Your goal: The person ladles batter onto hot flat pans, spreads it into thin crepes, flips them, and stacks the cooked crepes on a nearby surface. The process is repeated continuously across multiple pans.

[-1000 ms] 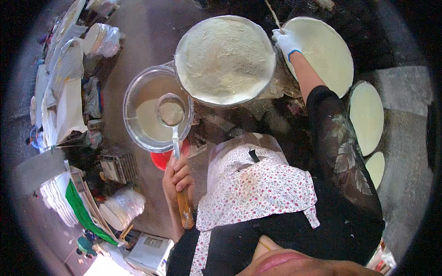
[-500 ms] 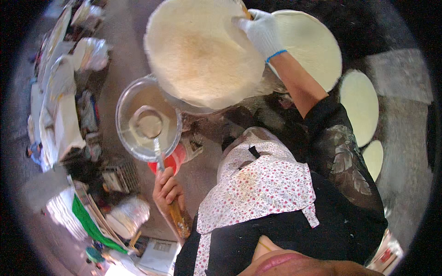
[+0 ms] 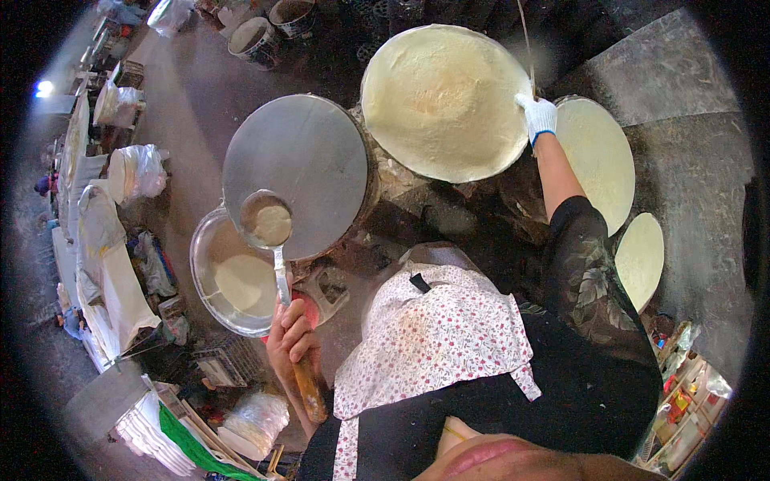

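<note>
My left hand (image 3: pixel 293 334) is closed around the wooden handle of a metal ladle (image 3: pixel 271 215) holding pale batter, over the lower left edge of a bare round grey plate (image 3: pixel 305 160). A bucket of batter (image 3: pixel 237 284) sits below that plate. My gloved right hand (image 3: pixel 539 116) has curled fingers at the right rim of a round cream sheet (image 3: pixel 441 96), beside a thin upright stick; exactly what they grip is unclear. Behind that hand is another cream-covered round plate (image 3: pixel 592 160).
A smaller cream round (image 3: pixel 639 256) lies at right. Buckets (image 3: pixel 253 44) stand at top. Along the left are long covered surfaces (image 3: pixel 112 272) and wrapped round stacks (image 3: pixel 132 172), with small, indistinct people at the far edge. A red container (image 3: pixel 309 309) is behind my left hand.
The cream sheet has moved to the upper right with my right hand, baring the grey plate. The ladle has come from above the bucket to over that plate's edge. The view has shifted.
</note>
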